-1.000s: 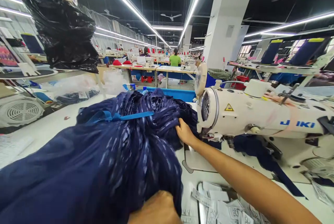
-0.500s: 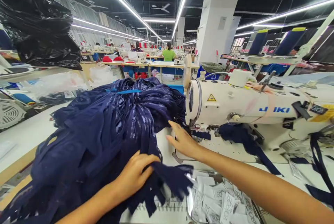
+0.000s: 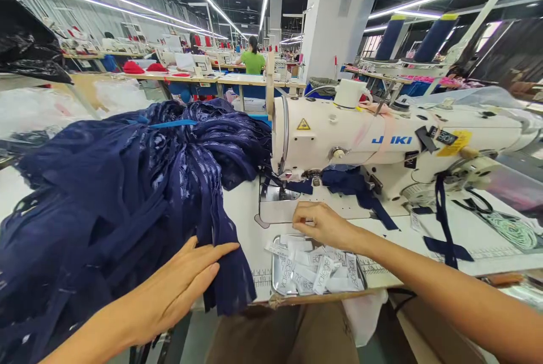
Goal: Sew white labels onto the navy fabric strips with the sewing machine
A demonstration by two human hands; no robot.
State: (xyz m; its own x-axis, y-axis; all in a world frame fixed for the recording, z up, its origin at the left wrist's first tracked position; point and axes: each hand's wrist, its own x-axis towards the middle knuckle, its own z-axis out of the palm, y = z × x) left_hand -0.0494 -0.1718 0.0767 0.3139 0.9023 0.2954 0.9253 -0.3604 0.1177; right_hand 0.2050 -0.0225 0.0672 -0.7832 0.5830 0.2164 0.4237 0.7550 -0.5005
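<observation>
Two hands down: left hand [image 3: 178,287] lay flat, fingers spread, on navy fabric [image 3: 114,194]; right hand [image 3: 324,224], at three o'clock, curled, pinched labels [image 3: 316,271] above tray [image 3: 276,282].

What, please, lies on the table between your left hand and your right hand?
In the head view, only bare white table and the fabric's dangling edge separate the left hand from the right hand.

"JUKI" is showing in blue on the sewing machine [image 3: 382,138] arm, at two o'clock from the woven labels [image 3: 316,271] reading "voyage".
</observation>
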